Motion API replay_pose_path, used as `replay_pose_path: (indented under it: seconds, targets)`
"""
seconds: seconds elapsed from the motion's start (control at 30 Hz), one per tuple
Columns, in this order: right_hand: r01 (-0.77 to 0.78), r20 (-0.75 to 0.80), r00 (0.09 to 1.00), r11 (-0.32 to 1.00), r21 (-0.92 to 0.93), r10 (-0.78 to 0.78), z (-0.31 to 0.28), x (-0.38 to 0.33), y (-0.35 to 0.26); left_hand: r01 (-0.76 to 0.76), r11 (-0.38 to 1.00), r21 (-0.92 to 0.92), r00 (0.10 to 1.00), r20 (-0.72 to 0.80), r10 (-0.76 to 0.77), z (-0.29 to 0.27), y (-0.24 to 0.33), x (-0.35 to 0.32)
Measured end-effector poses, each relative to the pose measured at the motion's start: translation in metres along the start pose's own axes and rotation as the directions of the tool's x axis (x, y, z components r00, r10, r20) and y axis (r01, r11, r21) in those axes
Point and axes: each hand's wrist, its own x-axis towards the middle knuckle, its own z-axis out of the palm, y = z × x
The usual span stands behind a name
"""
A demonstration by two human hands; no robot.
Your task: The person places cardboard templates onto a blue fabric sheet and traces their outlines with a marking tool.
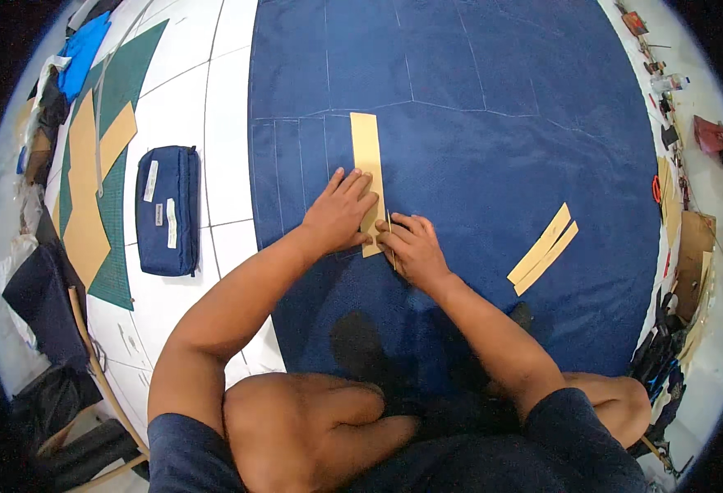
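while pressed flat and spread on the tan paper strip lying lengthwise away across the blue cloth, left hand pins it, right hand just beside its right edge pinching a thin marking stick.

card strip on cloth, pouch left, two strips right

Tailoring workshop: chalk-marked blue fabric, cardboard patterns.

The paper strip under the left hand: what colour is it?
Tan, like kraft paper, lying on dark blue fabric; the head view shows it.
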Motion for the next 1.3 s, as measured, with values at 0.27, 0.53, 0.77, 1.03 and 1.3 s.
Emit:
replay_pose_path:
  seconds: [0.27,0.53,0.77,1.03,1.3]
  targets:
    - [-0.474,0.046,0.862,0.771,0.425,0.505,-0.035,0.012,-0.010,0.067,0.995,0.074,0.990,0.116,-0.075,-0.012,0.011,0.010]
    - [-0.400,0.055,0.909,0.831,0.388,0.412,-0.024,0.005,-0.006,0.118,0.989,0.086,0.983,0.130,-0.129,-0.015,0.018,0.018]
    - [-0.388,0.005,0.913,0.862,0.327,0.409,-0.018,0.006,-0.007,0.125,0.985,0.116,0.982,0.128,-0.139,-0.016,0.017,0.017]
    - [-0.314,0.034,0.948,0.912,0.265,0.316,-0.018,0.007,-0.005,0.125,0.986,0.108,0.976,0.163,-0.142,-0.015,0.018,0.019]
    - [-0.217,0.115,0.975,0.942,0.257,0.193,-0.021,-0.009,-0.006,0.135,0.984,0.115,0.975,0.159,-0.152,-0.016,0.019,0.022]
